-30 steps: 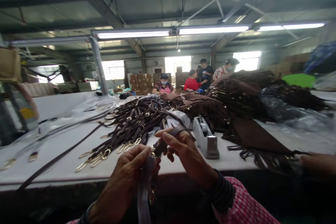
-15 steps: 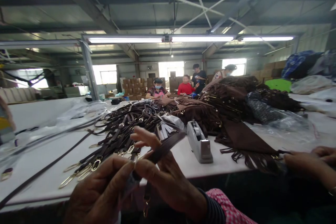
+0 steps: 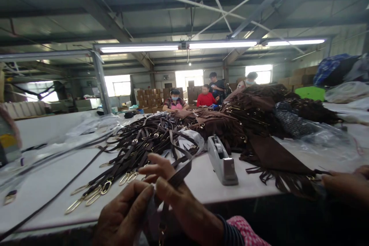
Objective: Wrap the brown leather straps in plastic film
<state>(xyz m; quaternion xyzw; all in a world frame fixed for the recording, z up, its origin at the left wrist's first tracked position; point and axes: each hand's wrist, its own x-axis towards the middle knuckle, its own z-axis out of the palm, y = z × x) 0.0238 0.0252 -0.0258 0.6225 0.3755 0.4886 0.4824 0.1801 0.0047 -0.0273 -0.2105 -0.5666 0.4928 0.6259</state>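
Low in front of me, my right hand (image 3: 187, 203) grips a dark brown strap (image 3: 182, 172), its other fingers raised behind it. The folded strap sticks up past the fingers to the right, and a gold clip (image 3: 162, 232) dangles from the part below. My left hand (image 3: 123, 213) pinches close beside the right thumb, at the strap; a pale, thin piece, blurred, shows under its fingertips. Behind my hands lies a heap of dark straps (image 3: 141, 138) with gold clips (image 3: 106, 187) hanging toward the table's front edge. A grey tape dispenser (image 3: 221, 161) stands right of my hands.
Brown fringed pieces (image 3: 279, 153) are heaped at the centre and right of the white table (image 3: 52, 184). Another person's hand (image 3: 344, 186) holds one at the right edge. Clear plastic (image 3: 325, 142) lies nearby. A long strap (image 3: 66, 180) crosses the left side. Several people sit or stand beyond.
My left hand has shifted slightly right and down, staying against the right hand. The strap's raised end has tilted and dropped a little. The view has moved slightly.
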